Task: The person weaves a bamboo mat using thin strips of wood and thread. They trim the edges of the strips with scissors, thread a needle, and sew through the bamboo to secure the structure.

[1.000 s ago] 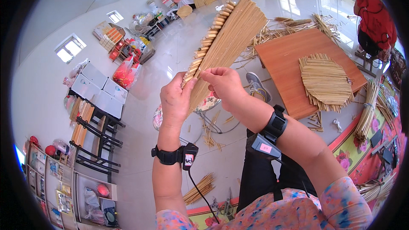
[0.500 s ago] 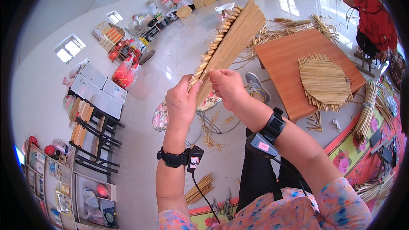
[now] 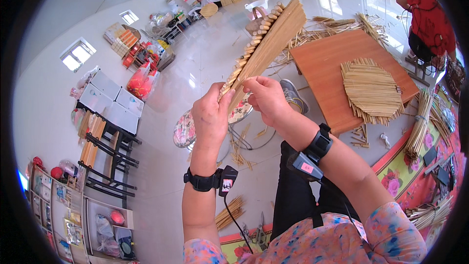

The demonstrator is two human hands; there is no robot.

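A long panel of pale straw stalks laid side by side [image 3: 273, 44] slants up and away from me, with a row of rounded stalk ends along its left edge. My left hand [image 3: 211, 112] is closed around its near end, thumb on the face. Beside it, my right hand [image 3: 267, 100] is closed in a pinch near the left thumb, its fingertips just over the panel. What those fingers hold, if anything, is too small to make out. A black strap with a small box circles each wrist.
Right of my hands stands a low wooden table [image 3: 317, 63] bearing a round straw mat [image 3: 373, 90]. Floral-seated stools [image 3: 184, 129] are below the panel. A tied stalk bundle [image 3: 421, 124] and scissors [image 3: 261, 237] lie on the floor. A person in red [image 3: 427, 19] is at far right.
My right hand has shifted slightly to the right, its fingertips a little farther from my left thumb. The panel has tilted slightly, still in my left hand.
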